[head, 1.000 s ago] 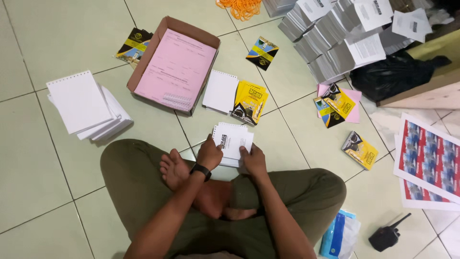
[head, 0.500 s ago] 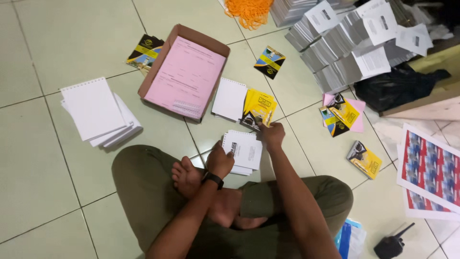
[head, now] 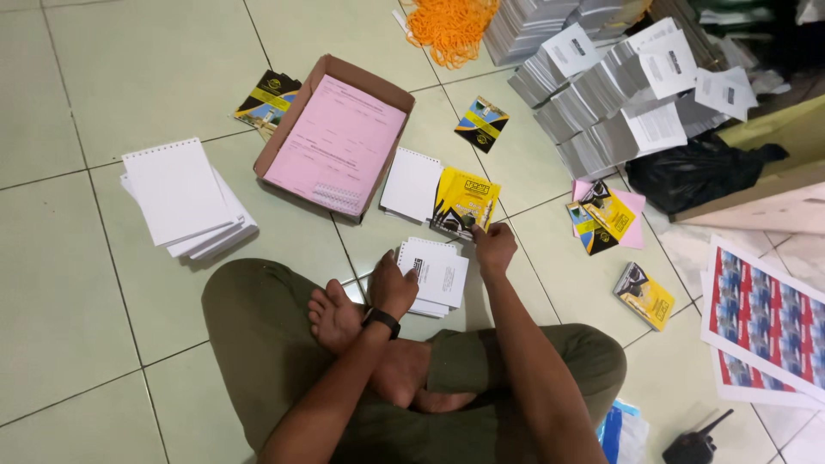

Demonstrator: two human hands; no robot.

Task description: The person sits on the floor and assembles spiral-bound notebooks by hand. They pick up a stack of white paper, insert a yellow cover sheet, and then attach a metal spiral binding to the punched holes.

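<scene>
Right hand (head: 493,247) pinching the near edge of a yellow cover (head: 465,203), just beyond the small spiral pad (head: 436,272). Left hand (head: 392,286) resting open-fingered on that pad's left edge. Cardboard box (head: 296,116) farther off, up-left of the pad.

This is looking like a small print or binding workshop, with the work going on right on a tiled floor (head: 103,77). Grey printed stacks (head: 601,103) are piling up at the upper right, and uncut colour sheets (head: 765,318) are lying at the right edge.
</scene>
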